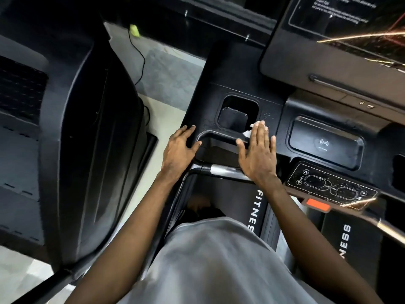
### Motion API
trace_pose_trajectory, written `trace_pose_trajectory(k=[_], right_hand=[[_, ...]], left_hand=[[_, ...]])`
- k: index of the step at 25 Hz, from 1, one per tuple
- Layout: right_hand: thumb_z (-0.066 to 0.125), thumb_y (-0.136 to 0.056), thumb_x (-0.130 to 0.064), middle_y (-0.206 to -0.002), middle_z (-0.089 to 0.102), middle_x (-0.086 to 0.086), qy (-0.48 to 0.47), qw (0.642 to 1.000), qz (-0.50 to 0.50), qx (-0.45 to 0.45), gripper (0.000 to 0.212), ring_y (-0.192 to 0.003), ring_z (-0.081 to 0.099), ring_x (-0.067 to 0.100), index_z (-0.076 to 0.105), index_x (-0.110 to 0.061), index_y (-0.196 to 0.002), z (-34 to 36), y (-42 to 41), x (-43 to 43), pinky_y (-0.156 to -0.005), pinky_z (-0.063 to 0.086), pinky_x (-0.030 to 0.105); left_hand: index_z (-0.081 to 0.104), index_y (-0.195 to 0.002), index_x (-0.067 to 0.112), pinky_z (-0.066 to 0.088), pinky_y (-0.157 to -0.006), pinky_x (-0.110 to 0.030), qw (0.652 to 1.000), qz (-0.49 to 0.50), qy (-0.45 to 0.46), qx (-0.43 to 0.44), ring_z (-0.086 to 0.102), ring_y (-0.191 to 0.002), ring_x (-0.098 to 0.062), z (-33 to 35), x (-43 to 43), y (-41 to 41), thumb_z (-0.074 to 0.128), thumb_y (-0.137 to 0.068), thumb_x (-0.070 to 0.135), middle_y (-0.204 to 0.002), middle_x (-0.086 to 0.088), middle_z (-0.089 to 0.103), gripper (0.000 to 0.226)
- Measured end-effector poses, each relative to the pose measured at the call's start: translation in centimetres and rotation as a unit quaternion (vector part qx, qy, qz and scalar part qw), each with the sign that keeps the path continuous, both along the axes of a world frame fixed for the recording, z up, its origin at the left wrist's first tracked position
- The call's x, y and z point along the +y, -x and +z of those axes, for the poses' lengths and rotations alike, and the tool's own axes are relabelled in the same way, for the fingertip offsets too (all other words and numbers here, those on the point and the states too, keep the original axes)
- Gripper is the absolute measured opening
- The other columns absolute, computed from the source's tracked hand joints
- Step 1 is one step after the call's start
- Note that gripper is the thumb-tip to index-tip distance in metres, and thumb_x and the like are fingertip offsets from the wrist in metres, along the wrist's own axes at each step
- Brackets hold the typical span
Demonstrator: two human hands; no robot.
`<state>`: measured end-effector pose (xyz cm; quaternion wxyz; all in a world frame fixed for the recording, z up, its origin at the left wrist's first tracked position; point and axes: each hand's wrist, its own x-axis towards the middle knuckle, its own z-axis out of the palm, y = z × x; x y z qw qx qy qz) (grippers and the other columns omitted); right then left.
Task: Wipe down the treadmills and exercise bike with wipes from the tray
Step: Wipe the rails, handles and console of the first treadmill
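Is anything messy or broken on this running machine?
Nothing looks broken. The button panel is speckled with tiny pale spots, droplets or dust, I cannot tell which. The right hand presses a white wipe nearby.

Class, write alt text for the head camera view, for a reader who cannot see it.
Seen from above, a person's right hand presses a white wipe flat on a black treadmill console beside a square recess. The left hand rests flat on the console's left edge.
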<state>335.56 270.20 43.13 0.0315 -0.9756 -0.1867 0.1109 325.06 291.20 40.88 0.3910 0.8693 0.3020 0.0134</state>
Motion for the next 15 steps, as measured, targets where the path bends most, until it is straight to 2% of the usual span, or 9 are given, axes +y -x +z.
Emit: trace_pose_trajectory(k=[2,7,11,15], right_hand=[[0.018,-0.104,-0.058,-0.168,-0.001,0.012,-0.004,0.999,-0.039,0.006,0.079,-0.155,-0.001,0.023,0.001,-0.004,-0.159,0.3,-1.7,0.4,-0.126,-0.001,0.043],[0.015,-0.102,-0.062,-0.167,-0.006,0.014,0.004,0.999,-0.043,0.000,0.084,-0.155,-0.004,0.024,-0.005,-0.004,-0.158,0.0,-0.6,-0.5,-0.124,-0.006,0.039],[0.015,-0.101,-0.063,-0.167,-0.008,0.016,-0.016,0.994,-0.110,0.023,0.086,-0.154,-0.008,0.027,-0.007,-0.001,-0.157,0.3,-4.5,0.8,-0.126,-0.002,0.043],[0.013,-0.102,-0.062,-0.166,-0.009,0.015,-0.019,0.999,-0.019,0.027,0.084,-0.154,-0.009,0.026,-0.006,-0.001,-0.157,0.0,-6.5,2.6,-0.124,-0.008,0.039]], left_hand=[[0.049,-0.148,0.032,0.037,-0.115,-0.037,1.000,-0.002,-0.003,-0.001,0.039,-0.143,-0.017,-0.2,0.4,-0.4,0.068,-0.092,0.042,-0.154,0.002,0.045,0.059],[0.051,-0.146,0.032,0.037,-0.115,-0.036,1.000,0.000,0.000,-0.006,0.042,-0.141,-0.019,-0.6,0.5,-0.8,0.069,-0.091,0.044,-0.152,0.000,0.048,0.060],[0.054,-0.144,0.030,0.038,-0.115,-0.036,1.000,0.018,0.011,-0.017,0.044,-0.141,-0.019,-0.6,0.7,-1.3,0.071,-0.090,0.045,-0.152,-0.002,0.049,0.059],[0.056,-0.143,0.030,0.035,-0.114,-0.031,0.999,0.027,0.017,-0.019,0.043,-0.141,-0.016,-0.3,0.6,-1.3,0.072,-0.089,0.046,-0.151,0.001,0.050,0.058]])
